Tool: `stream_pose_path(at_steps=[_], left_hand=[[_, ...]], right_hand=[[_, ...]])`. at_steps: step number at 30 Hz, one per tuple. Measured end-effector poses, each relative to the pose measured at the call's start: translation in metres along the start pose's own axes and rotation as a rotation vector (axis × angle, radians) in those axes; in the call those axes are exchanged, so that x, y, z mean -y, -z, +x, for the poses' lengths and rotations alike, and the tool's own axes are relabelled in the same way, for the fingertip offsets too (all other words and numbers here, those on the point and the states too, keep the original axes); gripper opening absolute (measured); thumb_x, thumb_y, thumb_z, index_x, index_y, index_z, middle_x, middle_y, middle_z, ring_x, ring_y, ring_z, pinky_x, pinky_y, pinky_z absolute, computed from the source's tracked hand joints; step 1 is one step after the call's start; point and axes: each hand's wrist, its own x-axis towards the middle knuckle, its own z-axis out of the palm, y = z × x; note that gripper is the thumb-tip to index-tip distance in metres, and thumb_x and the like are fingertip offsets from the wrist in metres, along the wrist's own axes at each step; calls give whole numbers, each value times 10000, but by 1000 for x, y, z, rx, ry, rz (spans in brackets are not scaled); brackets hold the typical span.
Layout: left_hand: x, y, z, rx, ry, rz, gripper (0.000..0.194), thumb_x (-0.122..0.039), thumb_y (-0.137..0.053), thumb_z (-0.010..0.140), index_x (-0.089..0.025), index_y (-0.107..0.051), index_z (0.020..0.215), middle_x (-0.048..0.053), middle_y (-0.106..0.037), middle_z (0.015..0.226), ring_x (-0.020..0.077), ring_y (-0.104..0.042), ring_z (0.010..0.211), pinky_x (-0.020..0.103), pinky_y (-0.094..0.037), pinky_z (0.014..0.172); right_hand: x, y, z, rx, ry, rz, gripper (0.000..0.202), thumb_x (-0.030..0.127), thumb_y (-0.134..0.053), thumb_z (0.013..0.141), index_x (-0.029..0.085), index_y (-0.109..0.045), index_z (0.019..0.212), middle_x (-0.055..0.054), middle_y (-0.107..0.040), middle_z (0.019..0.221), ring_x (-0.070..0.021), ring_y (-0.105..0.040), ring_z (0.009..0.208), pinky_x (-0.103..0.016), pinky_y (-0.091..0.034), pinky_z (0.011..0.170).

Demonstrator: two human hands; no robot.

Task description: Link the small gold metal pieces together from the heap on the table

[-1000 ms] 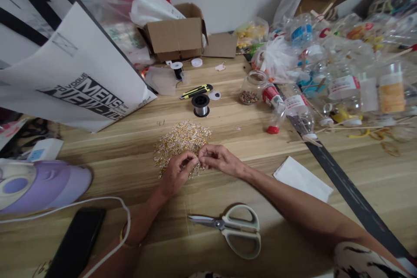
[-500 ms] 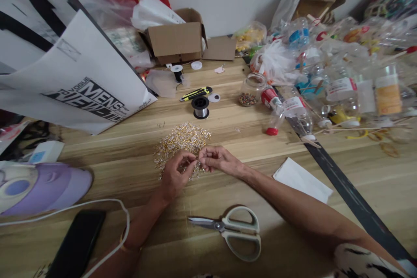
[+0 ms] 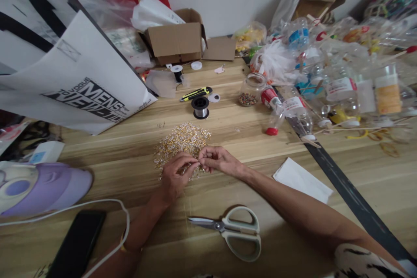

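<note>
Both hands meet fingertip to fingertip at the near edge of a pile of small gold and silver metal pieces (image 3: pixel 184 139). My left hand (image 3: pixel 176 173) is pinched closed, thumb against fingers. My right hand (image 3: pixel 216 159) is closed in a pinch too, its tips touching the left ones. Whatever lies between them is too small to make out. Nearer to me, white-handled scissors (image 3: pixel 233 230) rest on the wooden table with their blades pointing left. Behind the pile stands a black spool of silver wire (image 3: pixel 200 107).
A yellow-black utility knife (image 3: pixel 196 94) and a glass jar of beads (image 3: pixel 250 91) stand farther back. Plastic bottles (image 3: pixel 342 87) crowd the right side. At left are a white paper bag (image 3: pixel 74 74), a purple device (image 3: pixel 55 186), a phone (image 3: pixel 76 243) and a white cable (image 3: pixel 127 219).
My left hand has shifted slightly, its fingers now straighter and flatter toward the right fingertips. The right hand and the objects around stay in place.
</note>
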Motion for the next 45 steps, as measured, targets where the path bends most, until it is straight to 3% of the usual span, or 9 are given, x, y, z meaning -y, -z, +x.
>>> stream_pose_path(at_steps=[14,31,36,45], left_hand=[[2,-1,-1,19,9,42,42,-147,-614,796,-152,-634,759,36,-621,715,129,-569,682,245,-461,634],[1,-2,-3,47,-129,185,76,-120,-546,812,-167,-572,758,35,-597,714,138,-546,684,255,-443,646],[0,-2,-2,69,-61,136,108,-132,-508,830,-172,-558,743,34,-583,721,139,-546,697,253,-446,659],[-1,1,2,53,231,-104,128,-199,-524,836,-165,-575,724,49,-613,838,145,-573,756,243,-450,638]], right_hand=[[-5,0,1,-7,13,-37,331,457,-607,787,135,-547,829,17,-535,651,-66,-496,560,-169,-413,509],[-11,-4,2,-47,46,-99,231,362,-603,799,137,-549,808,37,-519,602,-57,-438,503,-166,-360,471],[-12,-3,2,-58,62,-120,204,332,-588,808,133,-546,807,39,-493,596,-61,-425,505,-174,-356,474],[-7,-2,2,-136,116,-214,229,359,-564,818,136,-547,771,41,-440,608,-63,-373,518,-183,-306,481]])
